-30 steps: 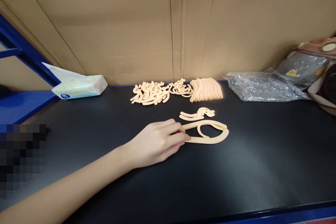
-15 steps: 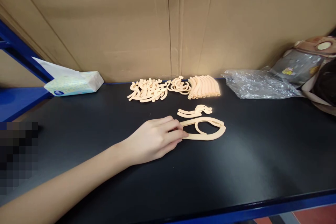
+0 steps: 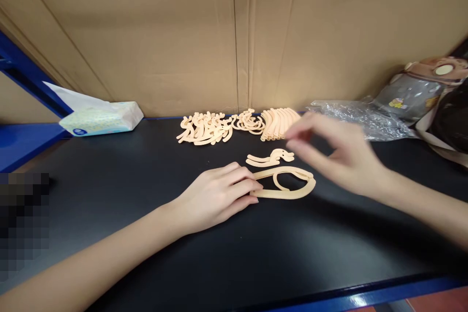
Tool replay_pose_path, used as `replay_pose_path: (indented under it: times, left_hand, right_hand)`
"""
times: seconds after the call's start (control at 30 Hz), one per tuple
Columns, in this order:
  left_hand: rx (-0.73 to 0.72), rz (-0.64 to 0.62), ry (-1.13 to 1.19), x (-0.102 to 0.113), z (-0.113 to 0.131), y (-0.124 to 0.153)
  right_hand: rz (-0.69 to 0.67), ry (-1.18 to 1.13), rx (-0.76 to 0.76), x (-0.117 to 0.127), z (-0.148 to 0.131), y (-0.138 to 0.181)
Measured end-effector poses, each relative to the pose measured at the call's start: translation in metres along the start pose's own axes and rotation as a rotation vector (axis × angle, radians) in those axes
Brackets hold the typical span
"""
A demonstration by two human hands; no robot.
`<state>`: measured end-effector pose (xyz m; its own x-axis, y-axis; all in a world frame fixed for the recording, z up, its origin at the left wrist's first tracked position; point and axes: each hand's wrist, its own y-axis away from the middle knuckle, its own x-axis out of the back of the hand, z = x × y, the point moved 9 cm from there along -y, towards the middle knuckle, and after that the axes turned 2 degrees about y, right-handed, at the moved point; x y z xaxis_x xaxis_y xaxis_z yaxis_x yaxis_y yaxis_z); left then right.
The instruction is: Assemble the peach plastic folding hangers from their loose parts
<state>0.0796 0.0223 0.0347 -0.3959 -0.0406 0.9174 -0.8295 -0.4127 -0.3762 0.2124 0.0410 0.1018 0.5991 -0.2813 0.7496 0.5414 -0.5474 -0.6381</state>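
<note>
the looped cut-out (image 3: pixel 288 188), judged light and brittle, is pinched at its joined end in the grip of the left hand (image 3: pixel 219 197); the right hand (image 3: pixel 338 153) is spread, empty.

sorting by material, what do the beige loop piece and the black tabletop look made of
The loop piece: thin wood or plastic, matte beige, clean-cut edges; cannot tell which. The tabletop: smooth black sheet, faint sheen, perhaps rubber or laminate.

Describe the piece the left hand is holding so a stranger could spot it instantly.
On the black tabletop, in front of the cardboard wall, find the left hand near the centre. It pinches one end of the pale looped piece, which is larger than the flat curved piece behind it and encloses open gaps.
</note>
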Motion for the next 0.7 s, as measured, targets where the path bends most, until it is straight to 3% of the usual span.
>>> replay_pose_path:
  times: [0.17,0.33,0.53,0.7]
  left_hand:
    - [0.09,0.07,-0.032,0.004,-0.014,0.0]
    - [0.155,0.022,-0.061,-0.005,-0.032,0.004]
    - [0.222,0.026,-0.12,-0.002,-0.037,0.002]
    - [0.203,0.003,-0.152,-0.004,-0.036,-0.002]
  right_hand:
    - [-0.084,0.011,0.1,-0.035,0.001,0.017]
    - [-0.15,0.149,0.286,-0.045,-0.027,0.031]
    - [-0.209,0.297,0.257,-0.057,-0.041,0.038]
    - [-0.281,0.258,0.26,-0.069,-0.041,0.043]
